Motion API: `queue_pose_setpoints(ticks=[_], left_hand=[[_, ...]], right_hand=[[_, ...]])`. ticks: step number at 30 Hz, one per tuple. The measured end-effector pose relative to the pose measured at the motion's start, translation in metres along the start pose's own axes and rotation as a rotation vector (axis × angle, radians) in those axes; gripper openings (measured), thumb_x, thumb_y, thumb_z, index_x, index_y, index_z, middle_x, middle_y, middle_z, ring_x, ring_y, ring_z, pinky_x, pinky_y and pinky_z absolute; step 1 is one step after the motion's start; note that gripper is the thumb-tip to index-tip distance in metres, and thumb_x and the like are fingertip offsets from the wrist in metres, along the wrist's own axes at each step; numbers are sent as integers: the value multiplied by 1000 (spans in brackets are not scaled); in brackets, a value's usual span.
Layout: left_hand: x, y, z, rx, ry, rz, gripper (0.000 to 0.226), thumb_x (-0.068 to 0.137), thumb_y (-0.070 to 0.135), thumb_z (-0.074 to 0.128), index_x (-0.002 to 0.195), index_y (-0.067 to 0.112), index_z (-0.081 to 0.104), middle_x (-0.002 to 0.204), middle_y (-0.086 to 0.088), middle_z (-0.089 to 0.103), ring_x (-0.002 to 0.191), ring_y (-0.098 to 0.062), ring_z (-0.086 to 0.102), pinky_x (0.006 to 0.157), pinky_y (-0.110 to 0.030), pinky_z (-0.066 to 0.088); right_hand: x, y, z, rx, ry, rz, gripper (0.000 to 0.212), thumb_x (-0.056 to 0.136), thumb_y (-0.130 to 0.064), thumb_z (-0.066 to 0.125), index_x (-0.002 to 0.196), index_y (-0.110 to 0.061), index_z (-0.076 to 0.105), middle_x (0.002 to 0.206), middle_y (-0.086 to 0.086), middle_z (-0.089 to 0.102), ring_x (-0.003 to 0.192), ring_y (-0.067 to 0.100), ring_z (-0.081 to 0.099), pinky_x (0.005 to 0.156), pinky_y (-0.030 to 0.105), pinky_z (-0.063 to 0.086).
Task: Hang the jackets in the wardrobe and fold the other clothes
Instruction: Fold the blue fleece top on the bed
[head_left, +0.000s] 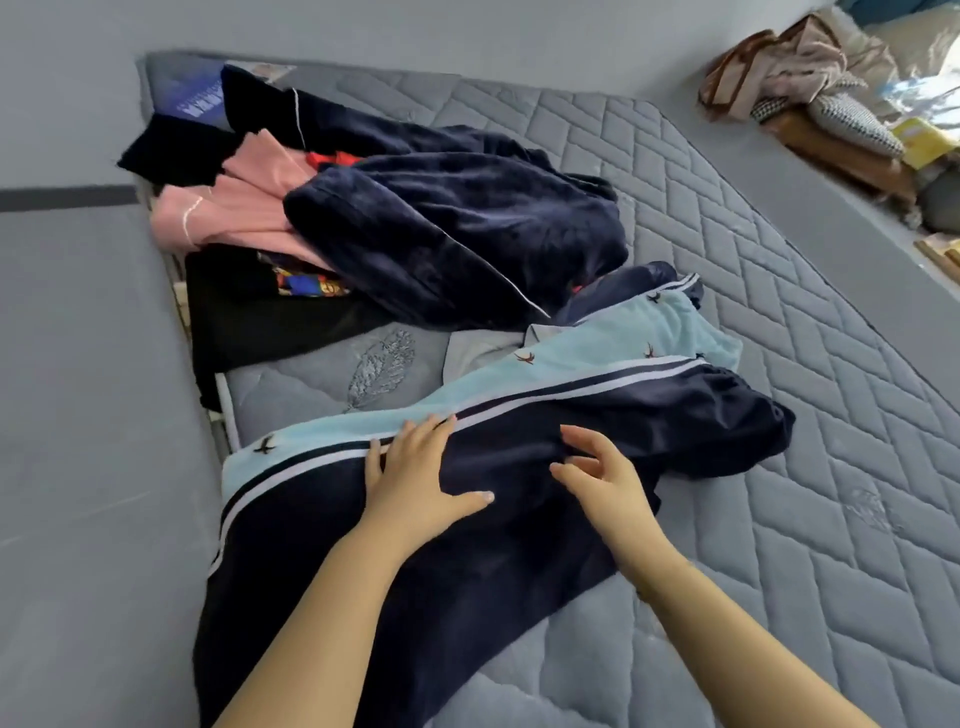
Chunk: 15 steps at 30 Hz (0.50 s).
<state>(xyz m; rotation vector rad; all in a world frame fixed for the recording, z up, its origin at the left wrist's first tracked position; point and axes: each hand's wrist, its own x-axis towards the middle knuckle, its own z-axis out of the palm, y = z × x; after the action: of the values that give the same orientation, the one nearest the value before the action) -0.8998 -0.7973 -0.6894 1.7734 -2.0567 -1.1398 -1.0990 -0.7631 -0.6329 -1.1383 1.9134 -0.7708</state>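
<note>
left hand (415, 480) lies flat, holding nothing, on the navy garment (467, 561); right hand (605, 480) hovers spread. pulling beyond the right fingers could drag the bunched end crooked.

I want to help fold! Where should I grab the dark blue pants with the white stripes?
Take the navy striped pants by the bunched far end, coming from the open mattress side on the right. That end lies loose and raised, while the left hand presses the flat middle down.
</note>
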Motion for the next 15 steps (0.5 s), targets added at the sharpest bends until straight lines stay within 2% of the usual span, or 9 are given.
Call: queue_pose_setpoints(ticks=[2,4,6,8,10,12,14,15], left_hand=[[2,-9,29,128,126,23,89,73,70,63,148,41,25,146,15,30,141,-11,22,118,-41,2],[-4,-10,50,162,350,83,64,72,64,69,129,42,52,120,16,47,120,-12,45,107,-35,22],[-14,-6,66,107,563,140,33,70,49,80,98,35,71,89,16,53,91,-15,57,86,-31,33],[-29,4,78,57,668,140,18,70,36,83,85,28,76,74,15,53,76,-15,56,79,-33,38],[-54,23,81,-87,654,139,10,74,29,81,83,26,77,70,12,56,72,-14,56,79,-38,45],[-78,47,74,-254,619,111,5,77,31,76,79,26,75,71,9,61,73,-12,59,80,-38,48],[-96,73,63,-447,517,54,21,76,46,68,79,26,73,79,6,67,78,-13,63,79,-30,50],[-102,85,60,-563,413,27,29,75,52,65,82,26,73,84,6,70,81,-11,66,76,-23,51]], right_hand=[[19,24,-3,-225,-114,-262,51,87,-16,67,131,-36,52,134,-21,50,117,-6,48,96,14,43],[31,51,-3,-514,-249,-545,64,85,-28,66,143,-36,40,150,-20,32,134,-5,32,111,15,28],[34,77,-3,-714,-307,-759,83,81,-38,63,152,-37,19,160,-16,6,145,3,13,119,23,13],[27,103,-13,-783,-266,-855,102,76,-39,67,154,-37,2,162,-10,-11,149,10,-1,120,36,2],[16,122,-33,-764,-142,-864,114,70,-36,76,155,-33,-1,163,0,-13,150,20,-3,118,48,4],[14,129,-52,-732,-21,-880,121,66,-39,81,156,-29,1,163,6,-6,150,28,0,116,58,10],[27,130,-65,-748,55,-889,125,63,-47,80,156,-27,0,163,9,-1,150,32,-3,115,63,8],[35,128,-70,-770,55,-872,127,62,-52,79,156,-26,-2,163,8,3,150,33,-4,114,63,4]])
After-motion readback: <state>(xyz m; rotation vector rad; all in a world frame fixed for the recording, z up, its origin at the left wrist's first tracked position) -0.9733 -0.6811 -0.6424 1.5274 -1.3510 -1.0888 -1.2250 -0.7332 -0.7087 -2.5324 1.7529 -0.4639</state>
